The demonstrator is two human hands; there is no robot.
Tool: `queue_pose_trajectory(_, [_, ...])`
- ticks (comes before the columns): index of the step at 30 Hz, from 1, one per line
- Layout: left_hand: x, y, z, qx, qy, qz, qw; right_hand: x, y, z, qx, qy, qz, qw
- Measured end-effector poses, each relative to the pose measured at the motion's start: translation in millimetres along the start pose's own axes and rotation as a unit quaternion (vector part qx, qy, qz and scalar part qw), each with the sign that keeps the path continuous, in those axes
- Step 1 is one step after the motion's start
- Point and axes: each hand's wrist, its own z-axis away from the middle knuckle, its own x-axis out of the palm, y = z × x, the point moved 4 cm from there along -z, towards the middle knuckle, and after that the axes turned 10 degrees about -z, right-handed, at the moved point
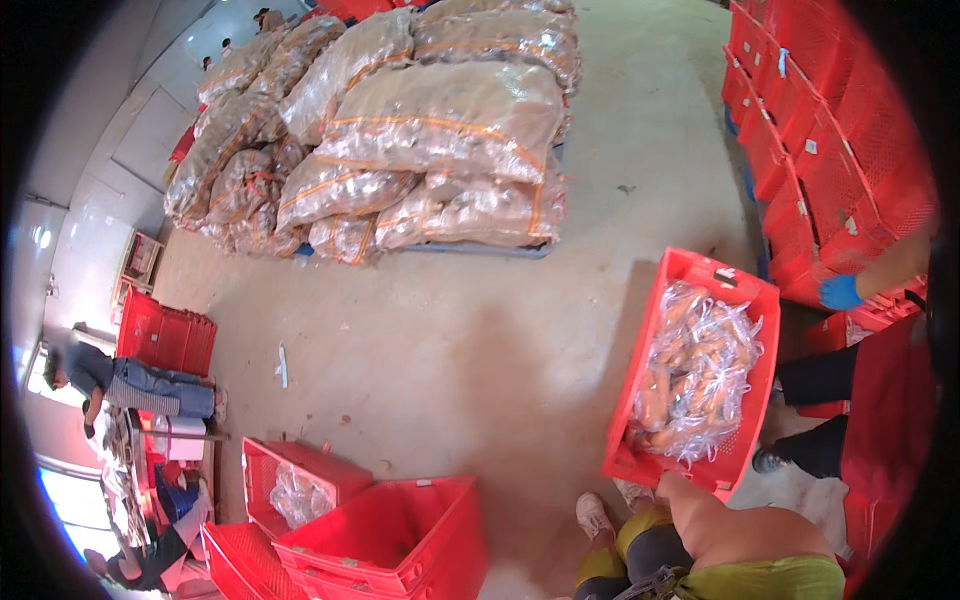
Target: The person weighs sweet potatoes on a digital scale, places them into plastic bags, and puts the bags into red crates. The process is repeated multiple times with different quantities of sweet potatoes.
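A red plastic crate (622, 440) full of carrots packed in clear plastic bags (695, 370) is right of centre, in front of my feet. My right arm, in a yellow-green sleeve, reaches in from the lower right. At the crate's near end, my right hand (673, 486) grips the rim, its fingers mostly hidden by the crate wall. My left hand is out of view.
A co-worker with a blue glove (840, 292) stands at right beside tall stacks of red crates (800, 150). Large filled sacks (440, 110) are piled on a blue pallet. Open red crates (390, 530) stand lower left. Other people are at far left.
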Motion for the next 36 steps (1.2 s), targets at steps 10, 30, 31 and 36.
queue_pose_trajectory(10, [-0.2, -44.9, 12.7, -0.028, 0.014, 0.030, 0.999, -4.5, -19.8, -12.4, 0.010, 0.010, -0.008, 1.000])
queue_pose_trajectory(30, [-46.2, -13.1, 100.4, 0.016, 0.057, 0.056, 0.997, -44.9, -98.1, 110.2, 0.011, 0.012, -0.211, 0.977])
queue_pose_trajectory(31, [-54.0, -10.2, 112.7, 0.018, 0.061, 0.061, 0.996, -45.5, -104.0, 117.1, 0.038, -0.014, -0.190, 0.981])
queue_pose_trajectory(36, [-111.7, -16.4, 198.4, 0.043, 0.130, 0.098, 0.986, -50.4, -97.8, 103.2, 0.138, -0.111, -0.150, 0.973])
